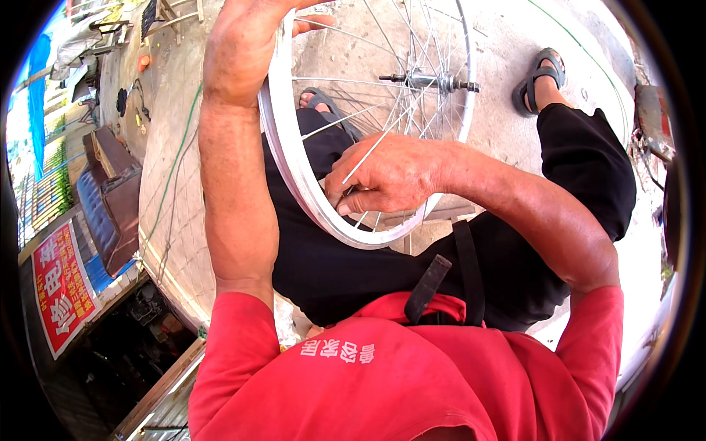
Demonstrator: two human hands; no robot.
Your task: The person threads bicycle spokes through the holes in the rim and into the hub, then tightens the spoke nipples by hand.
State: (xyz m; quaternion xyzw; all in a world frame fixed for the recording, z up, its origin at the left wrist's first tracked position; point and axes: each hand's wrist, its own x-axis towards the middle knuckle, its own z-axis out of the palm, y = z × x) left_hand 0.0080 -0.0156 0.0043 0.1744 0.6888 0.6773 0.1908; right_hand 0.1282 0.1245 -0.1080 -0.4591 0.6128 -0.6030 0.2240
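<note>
Clenched on the silver wheel rim (294,169) at upper centre, the left hand (239,44) steadied it while the right hand (382,176), lower and nearer the hub (426,79), pinched a loose spoke (368,153) slanting up-right.

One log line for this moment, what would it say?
left hand: grips wheel rim | right hand: pinches spoke | hub: centre

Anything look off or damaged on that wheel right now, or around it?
The wheel is a bare silver rim with no tyre. One spoke crosses the right hand at an angle, out of line with the others, seemingly free at its outer end. The left hand grips the rim's top. No bend or dent shows.
</note>
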